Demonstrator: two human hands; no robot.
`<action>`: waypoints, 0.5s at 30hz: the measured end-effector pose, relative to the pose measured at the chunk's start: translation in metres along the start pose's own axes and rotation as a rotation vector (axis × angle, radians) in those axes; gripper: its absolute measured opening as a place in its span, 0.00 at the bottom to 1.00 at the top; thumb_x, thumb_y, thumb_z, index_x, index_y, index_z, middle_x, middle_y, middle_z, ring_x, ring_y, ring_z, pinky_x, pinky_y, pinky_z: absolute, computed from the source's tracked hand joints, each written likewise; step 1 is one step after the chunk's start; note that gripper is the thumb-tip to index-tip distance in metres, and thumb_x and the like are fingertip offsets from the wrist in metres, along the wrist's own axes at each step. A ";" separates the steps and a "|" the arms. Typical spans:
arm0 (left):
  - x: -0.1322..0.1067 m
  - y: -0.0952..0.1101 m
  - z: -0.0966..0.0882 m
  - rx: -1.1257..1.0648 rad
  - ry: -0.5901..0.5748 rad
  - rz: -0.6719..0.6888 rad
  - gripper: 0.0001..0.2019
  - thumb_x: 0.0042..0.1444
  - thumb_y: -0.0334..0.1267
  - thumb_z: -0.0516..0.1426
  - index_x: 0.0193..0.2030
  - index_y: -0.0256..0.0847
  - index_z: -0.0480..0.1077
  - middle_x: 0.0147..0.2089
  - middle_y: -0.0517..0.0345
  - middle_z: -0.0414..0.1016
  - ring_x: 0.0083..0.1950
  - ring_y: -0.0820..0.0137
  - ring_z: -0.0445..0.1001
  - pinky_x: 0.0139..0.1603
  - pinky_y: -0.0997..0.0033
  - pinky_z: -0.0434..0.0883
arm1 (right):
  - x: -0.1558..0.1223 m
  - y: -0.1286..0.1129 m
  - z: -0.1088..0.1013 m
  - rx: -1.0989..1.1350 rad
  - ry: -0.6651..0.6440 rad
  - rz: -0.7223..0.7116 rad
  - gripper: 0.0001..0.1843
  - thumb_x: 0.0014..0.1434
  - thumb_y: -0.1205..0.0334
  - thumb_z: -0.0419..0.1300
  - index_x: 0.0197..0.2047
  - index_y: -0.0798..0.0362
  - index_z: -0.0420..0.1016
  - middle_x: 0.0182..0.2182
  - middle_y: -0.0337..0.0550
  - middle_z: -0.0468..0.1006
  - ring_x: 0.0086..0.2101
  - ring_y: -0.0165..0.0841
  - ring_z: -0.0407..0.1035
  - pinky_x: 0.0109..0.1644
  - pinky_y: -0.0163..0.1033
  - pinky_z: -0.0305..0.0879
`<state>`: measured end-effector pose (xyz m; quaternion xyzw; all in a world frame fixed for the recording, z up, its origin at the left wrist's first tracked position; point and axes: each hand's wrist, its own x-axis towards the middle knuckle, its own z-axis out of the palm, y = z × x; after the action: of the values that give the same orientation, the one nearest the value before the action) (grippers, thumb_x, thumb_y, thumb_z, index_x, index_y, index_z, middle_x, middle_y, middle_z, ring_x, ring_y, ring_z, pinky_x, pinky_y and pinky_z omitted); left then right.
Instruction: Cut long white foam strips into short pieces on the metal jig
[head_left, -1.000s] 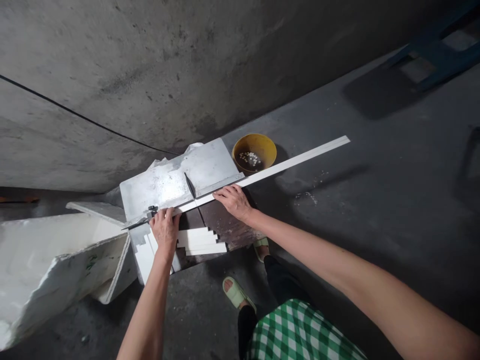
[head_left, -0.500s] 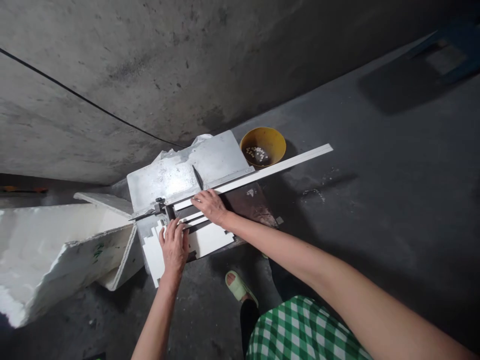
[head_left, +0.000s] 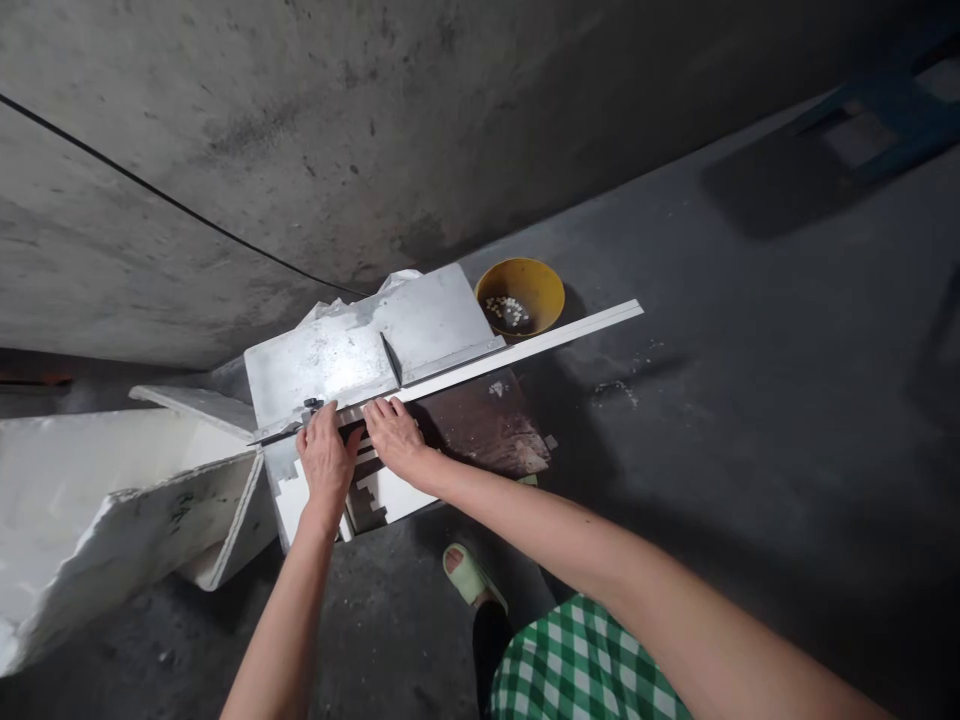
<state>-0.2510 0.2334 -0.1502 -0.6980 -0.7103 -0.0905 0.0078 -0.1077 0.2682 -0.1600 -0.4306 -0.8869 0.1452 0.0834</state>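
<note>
Both of your hands press flat, fingers together and clamped on nothing: your left hand (head_left: 327,458) sits at the near end of the long white strip (head_left: 517,350), by the cutter's pivot, and your right hand (head_left: 394,435) just beside it on the strip. Beyond your fingertips stands the blade (head_left: 390,360); beneath your palms lie cut white pieces (head_left: 390,492). You seem to be positioning the strip for a cut; next, hold it square against the metal plate (head_left: 352,355).
</note>
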 end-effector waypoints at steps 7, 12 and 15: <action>0.019 0.005 0.014 0.034 -0.039 -0.004 0.18 0.61 0.43 0.55 0.55 0.37 0.65 0.46 0.48 0.79 0.43 0.55 0.74 0.50 0.57 0.60 | -0.013 0.032 -0.017 0.094 0.048 -0.017 0.17 0.64 0.72 0.54 0.55 0.59 0.72 0.52 0.51 0.75 0.49 0.41 0.63 0.53 0.47 0.59; 0.018 0.008 0.012 0.043 -0.038 -0.020 0.17 0.60 0.46 0.57 0.52 0.40 0.65 0.44 0.51 0.79 0.43 0.56 0.73 0.50 0.58 0.59 | -0.052 0.115 -0.037 0.066 0.170 0.042 0.16 0.65 0.71 0.55 0.55 0.53 0.74 0.49 0.47 0.78 0.48 0.40 0.63 0.52 0.47 0.56; 0.023 0.008 0.012 0.043 -0.048 -0.017 0.18 0.60 0.46 0.57 0.53 0.40 0.64 0.44 0.51 0.78 0.43 0.56 0.72 0.50 0.57 0.59 | -0.057 0.146 -0.033 0.042 0.199 -0.054 0.18 0.64 0.74 0.54 0.53 0.50 0.76 0.49 0.44 0.78 0.48 0.38 0.64 0.52 0.46 0.54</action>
<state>-0.2425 0.2576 -0.1580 -0.6937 -0.7179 -0.0585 0.0049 0.0441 0.3147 -0.1786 -0.4171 -0.8822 0.1180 0.1841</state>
